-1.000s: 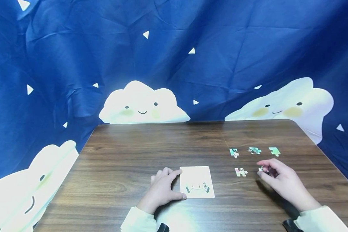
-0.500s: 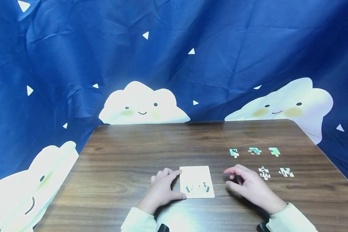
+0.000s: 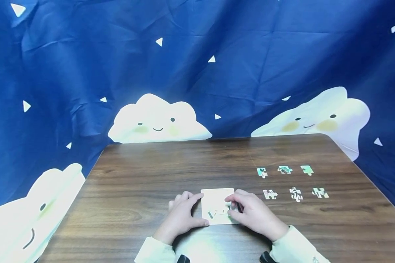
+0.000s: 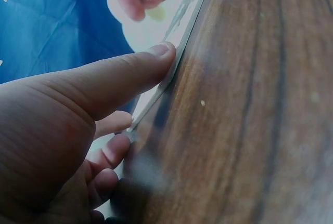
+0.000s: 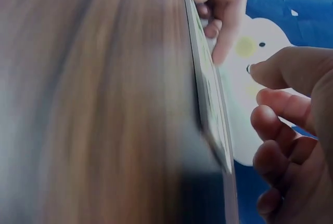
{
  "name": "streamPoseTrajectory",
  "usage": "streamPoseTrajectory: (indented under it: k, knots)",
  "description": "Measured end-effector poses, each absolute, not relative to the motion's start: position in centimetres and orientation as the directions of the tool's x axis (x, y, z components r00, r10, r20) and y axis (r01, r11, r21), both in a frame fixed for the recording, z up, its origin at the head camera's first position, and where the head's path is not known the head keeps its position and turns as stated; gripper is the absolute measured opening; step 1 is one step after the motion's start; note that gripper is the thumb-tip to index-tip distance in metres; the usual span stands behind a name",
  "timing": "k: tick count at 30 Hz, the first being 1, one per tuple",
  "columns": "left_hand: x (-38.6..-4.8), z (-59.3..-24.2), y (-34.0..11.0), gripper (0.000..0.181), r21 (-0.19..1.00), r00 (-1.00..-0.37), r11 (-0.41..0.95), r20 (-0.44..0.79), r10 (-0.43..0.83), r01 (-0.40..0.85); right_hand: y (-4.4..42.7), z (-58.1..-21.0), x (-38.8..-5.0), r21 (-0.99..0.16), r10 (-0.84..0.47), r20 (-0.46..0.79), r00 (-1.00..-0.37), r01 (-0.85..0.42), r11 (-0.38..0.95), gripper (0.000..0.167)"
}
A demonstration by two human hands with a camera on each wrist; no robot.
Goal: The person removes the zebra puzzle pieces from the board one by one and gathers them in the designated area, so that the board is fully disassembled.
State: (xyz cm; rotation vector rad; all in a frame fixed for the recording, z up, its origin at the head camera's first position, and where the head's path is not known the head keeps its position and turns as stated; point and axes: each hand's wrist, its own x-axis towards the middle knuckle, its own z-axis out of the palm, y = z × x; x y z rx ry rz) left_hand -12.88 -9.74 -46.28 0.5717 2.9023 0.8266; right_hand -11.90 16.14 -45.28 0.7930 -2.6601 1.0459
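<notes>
A white square puzzle board (image 3: 214, 201), printed with dark striped marks near its front edge, lies on the table. My left hand (image 3: 182, 215) holds it at the left side, thumb at the front corner and index finger at the back corner. In the left wrist view the thumb (image 4: 151, 60) rests on the board's edge. Over the board's right part hovers my right hand (image 3: 251, 212), fingers bent loosely. The right wrist view shows a gap between thumb and fingers (image 5: 281, 115), with nothing in it. That hand covers the board's right edge in the head view.
Several loose jigsaw pieces lie right of the board in two rows; a green one (image 3: 307, 170) ends the back row, a black-and-white one (image 3: 296, 194) sits mid-front. The brown wooden table (image 3: 145, 175) meets a blue curtain (image 3: 184, 65) with clouds behind it.
My right hand has moved left, from the loose pieces to over the board, uncovering the front row. The left hand stays at the board. The head view has shifted slightly.
</notes>
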Motion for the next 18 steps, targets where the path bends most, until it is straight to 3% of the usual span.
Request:
streamPoseTrajectory:
  k: [4, 8, 18]
  knots:
    - [-12.7, -46.4, -10.2, 0.088, 0.505, -0.934, 0.799, 0.044, 0.355, 0.327, 14.1, -45.1, -11.9, -0.472, -0.471, 0.327, -0.819, -0.574, 0.67, 0.023]
    - [-12.6, -46.5, -10.6, 0.088, 0.5, -0.936, 0.803, 0.045, 0.35, 0.324, 12.7, -45.1, -11.9, -0.433, -0.515, 0.316, -0.797, -0.604, 0.669, 0.023]
    - [-12.8, -46.3, -9.6, 0.087, 0.531, -0.925, 0.775, 0.045, 0.378, 0.342, 11.8, -45.0, -11.6, -0.413, -0.497, 0.191, -0.846, -0.529, 0.742, 0.025]
